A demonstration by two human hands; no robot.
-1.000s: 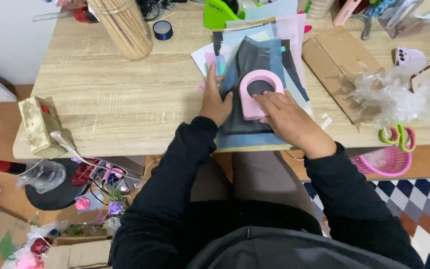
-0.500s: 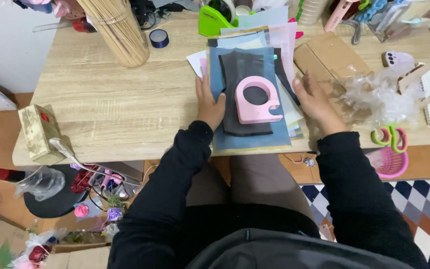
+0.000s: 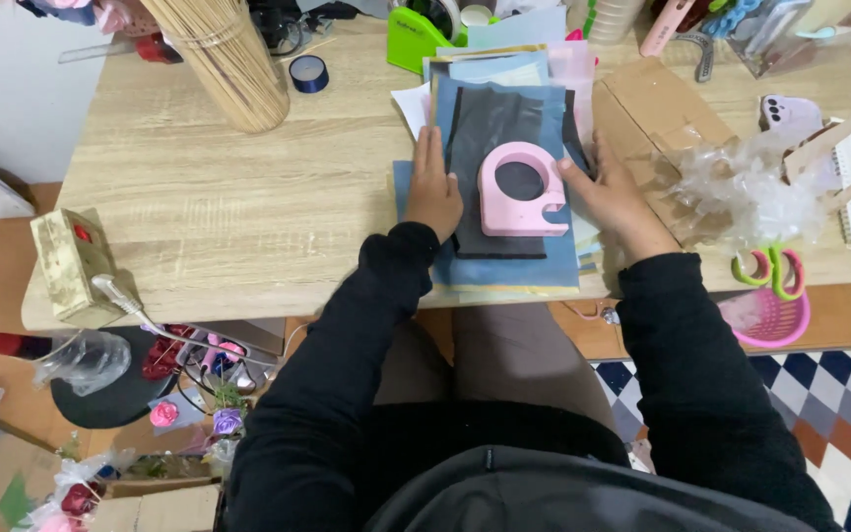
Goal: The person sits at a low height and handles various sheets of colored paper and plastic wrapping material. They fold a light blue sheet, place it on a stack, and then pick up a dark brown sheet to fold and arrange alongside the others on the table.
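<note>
A stack of coloured paper sheets (image 3: 504, 266), blue and dark grey on top, lies on the wooden table (image 3: 248, 217) in front of me. A pink tape dispenser (image 3: 521, 189) rests on the dark sheet. My left hand (image 3: 432, 187) lies flat on the left edge of the stack, fingers together. My right hand (image 3: 608, 189) rests at the stack's right edge, its fingers touching the sheets beside the dispenser. Neither hand grips anything.
A bundle of thin wooden sticks (image 3: 224, 59) stands at the back left, with a dark tape roll (image 3: 308, 72) and green dispenser (image 3: 416, 37) nearby. A cardboard box (image 3: 657, 113), crumpled clear plastic (image 3: 741, 187), green-pink scissors (image 3: 770, 271), a phone (image 3: 790, 110) and a pink basket (image 3: 772, 317) sit right.
My right hand has come off the pink dispenser and moved to the right edge of the stack. The left hand has stayed on the left edge. The stack looks squared up.
</note>
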